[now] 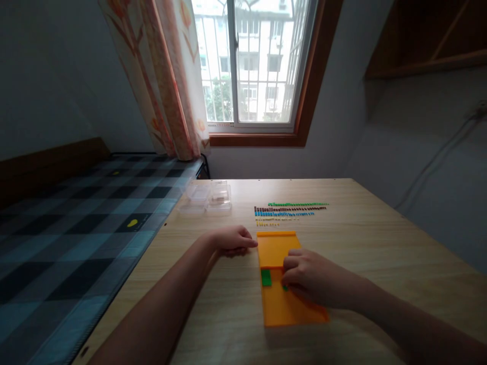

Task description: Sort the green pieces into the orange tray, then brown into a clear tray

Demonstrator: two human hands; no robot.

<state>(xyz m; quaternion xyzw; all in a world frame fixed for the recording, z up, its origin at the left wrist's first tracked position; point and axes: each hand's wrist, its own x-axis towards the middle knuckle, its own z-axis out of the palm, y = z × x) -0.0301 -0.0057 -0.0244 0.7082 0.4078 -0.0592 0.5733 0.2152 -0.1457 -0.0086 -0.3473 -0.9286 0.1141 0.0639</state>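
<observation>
An orange tray (279,249) with raised edges and a crossbar lies flat on the wooden table in front of me. Near its left side, below the crossbar, sits a green block of small pieces (266,277). My right hand (310,276) is over the tray's right part, fingers pinched downward on a small green piece (285,288), which shows just under the fingertips and is mostly hidden. At the tray's upper left edge, my left hand (234,241) rests with curled fingers, the index fingertip touching the edge; nothing shows inside it.
Beyond the tray, small pieces lie in rows: green pieces (297,204), brown pieces (289,209), blue pieces (283,214) and yellow pieces (266,223). Clear plastic boxes (207,197) stand at the table's back left. A checked bed (95,218) adjoins the wooden table (380,243) on the left.
</observation>
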